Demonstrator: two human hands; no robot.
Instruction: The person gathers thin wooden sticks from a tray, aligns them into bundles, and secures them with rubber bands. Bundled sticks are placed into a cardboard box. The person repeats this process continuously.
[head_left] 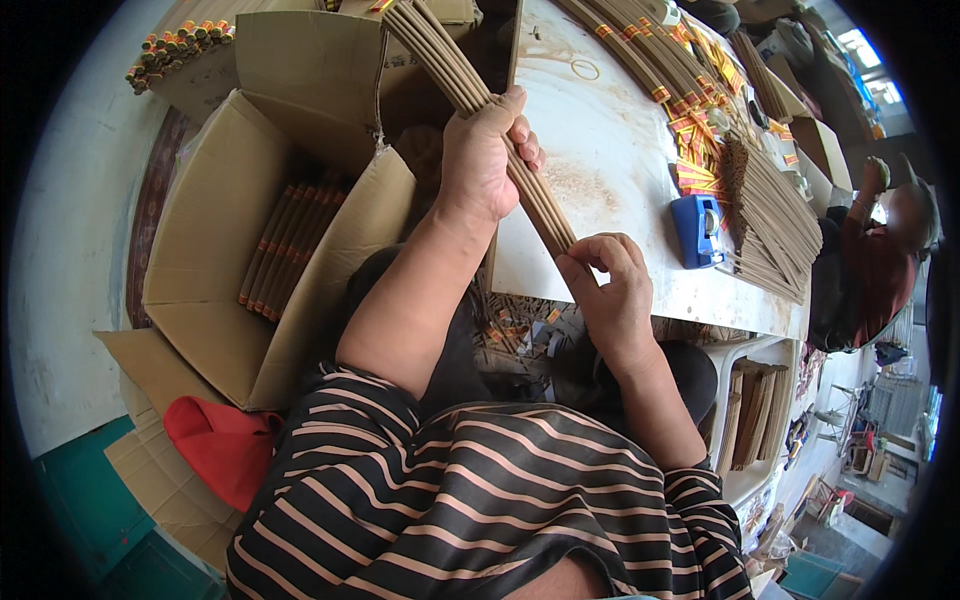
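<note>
A bundle of thin brown incense sticks (437,52) slants across the middle, its upper end to the left and its lower end over the table edge. My left hand (484,158) is wrapped round the bundle near its middle. At the lower end, my right hand (614,292) is closed, with thumb and fingers pinching the sticks. Just right of the hands lies the white table (570,170), with a blue tape dispenser (697,232) near its front. A large pile of loose incense sticks (770,225) spreads beside the dispenser.
An open cardboard box (200,250) at my left holds wrapped bundles (292,245). Red and yellow paper labels (700,160) and finished bundles (630,45) lie on the table. A rubber band (585,69) lies there too. Another person (875,260) sits at the right; a white crate (745,475) stands below.
</note>
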